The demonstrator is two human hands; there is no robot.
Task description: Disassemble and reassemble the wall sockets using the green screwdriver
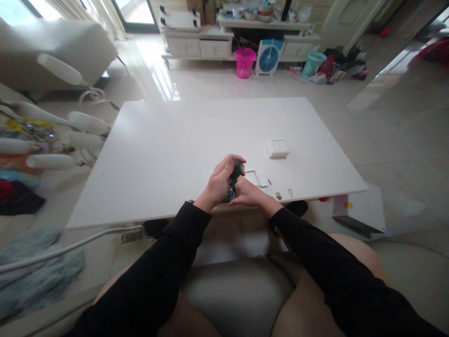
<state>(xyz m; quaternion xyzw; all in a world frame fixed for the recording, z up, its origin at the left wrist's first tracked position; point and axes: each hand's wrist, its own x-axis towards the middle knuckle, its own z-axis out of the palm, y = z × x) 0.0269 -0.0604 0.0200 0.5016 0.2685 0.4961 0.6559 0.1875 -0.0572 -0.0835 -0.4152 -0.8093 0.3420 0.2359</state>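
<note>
My left hand (220, 180) is wrapped round the green handle of a screwdriver (236, 172), held upright near the table's front edge. Close beside it, my right hand (247, 192) is closed at a dark piece (230, 193) under the handle; the fingers partly hide it. A white frame (251, 177) and a small white plate (263, 179) lie just past my right hand, with a thin dark bit (269, 182) next to them. A white socket box (278, 148) stands farther back on the right.
The white table (168, 145) also bears a small yellow and dark item (278, 195) and a small clear item (290, 192) near its front edge. A lamp with white shades (89, 122) stands at the left. A white box (365, 208) sits below the right corner.
</note>
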